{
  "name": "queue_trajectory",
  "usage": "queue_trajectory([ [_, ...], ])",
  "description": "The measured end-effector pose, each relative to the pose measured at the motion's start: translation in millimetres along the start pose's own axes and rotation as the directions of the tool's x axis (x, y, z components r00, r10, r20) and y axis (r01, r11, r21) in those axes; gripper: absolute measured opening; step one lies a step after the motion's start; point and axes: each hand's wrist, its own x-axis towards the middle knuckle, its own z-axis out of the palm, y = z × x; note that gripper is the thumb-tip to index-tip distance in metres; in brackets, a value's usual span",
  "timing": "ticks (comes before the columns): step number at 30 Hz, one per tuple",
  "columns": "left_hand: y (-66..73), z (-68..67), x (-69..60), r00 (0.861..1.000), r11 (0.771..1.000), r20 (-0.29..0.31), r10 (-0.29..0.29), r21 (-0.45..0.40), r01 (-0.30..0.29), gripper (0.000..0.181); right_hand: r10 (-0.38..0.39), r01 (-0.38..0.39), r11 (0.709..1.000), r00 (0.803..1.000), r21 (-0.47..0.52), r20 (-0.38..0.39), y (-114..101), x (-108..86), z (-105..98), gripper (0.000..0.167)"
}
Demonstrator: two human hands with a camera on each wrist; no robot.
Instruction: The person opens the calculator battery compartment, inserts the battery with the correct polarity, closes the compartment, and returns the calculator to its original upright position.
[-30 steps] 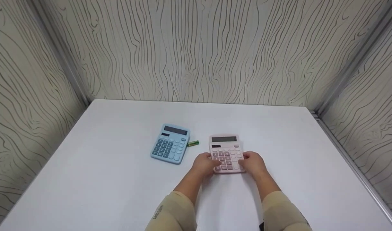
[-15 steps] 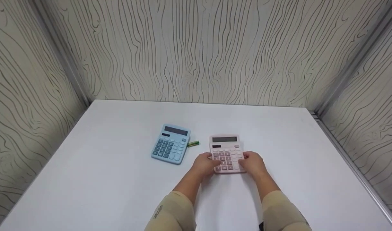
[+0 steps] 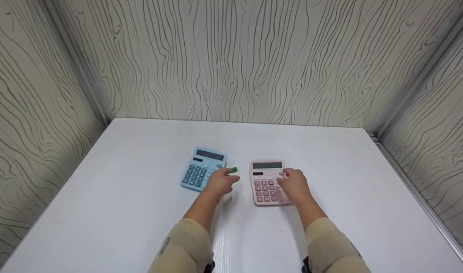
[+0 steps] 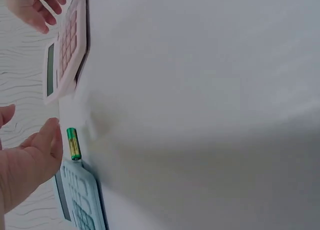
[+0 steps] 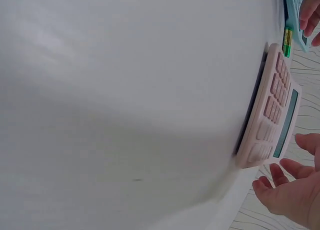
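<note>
The pink calculator (image 3: 267, 189) lies face up on the white table, its keys partly covered by my right hand (image 3: 295, 184). In the right wrist view, my right hand (image 5: 295, 190) has its fingers spread beside the pink calculator (image 5: 267, 112), holding nothing. My left hand (image 3: 219, 182) is over the right side of the blue calculator (image 3: 203, 170), fingers parted and empty. A green battery (image 3: 234, 169) shows just past its fingers. The left wrist view has the battery (image 4: 73, 143) lying by the top of the blue calculator (image 4: 82, 195), near my left hand (image 4: 32, 165).
The white table (image 3: 121, 197) is enclosed by wood-grain patterned panels (image 3: 223, 60) at the back and both sides. Grey metal strips run along the corners and the table's right edge.
Both hands have let go of the pink calculator. My left hand has moved left and up to the blue calculator and battery; my right hand has shifted up along the pink calculator's right side.
</note>
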Motion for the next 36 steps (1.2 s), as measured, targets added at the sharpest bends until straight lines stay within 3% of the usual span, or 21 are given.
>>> queue_trajectory([
  [7,-4.8,-39.5,4.6,0.996,1.000,-0.079,0.028,0.012,-0.027,0.045,-0.095,0.095,0.995,0.995,0.019,-0.021,-26.9,-2.9,12.0,0.046],
  [15,-10.7,-67.8,5.4,0.985,0.998,-0.164,0.049,0.043,-0.042,0.044,-0.137,0.138,0.987,0.990,0.086,-0.024,-48.2,-8.6,31.8,0.040],
  [20,-15.4,-80.7,6.9,0.978,0.999,-0.207,0.025,0.039,-0.018,0.045,-0.134,0.133,0.977,0.991,0.168,-0.009,-60.0,-12.7,43.9,0.038],
  [28,-29.1,-97.8,12.7,0.970,1.000,-0.244,-0.003,0.009,0.005,0.042,-0.061,0.045,0.975,0.996,0.218,0.067,-71.2,-17.3,71.2,0.036],
  [36,-35.6,-104.6,14.8,0.962,0.999,-0.270,-0.035,-0.041,0.024,0.043,-0.077,0.039,0.967,0.986,0.251,0.145,-76.5,-22.4,96.0,0.037],
])
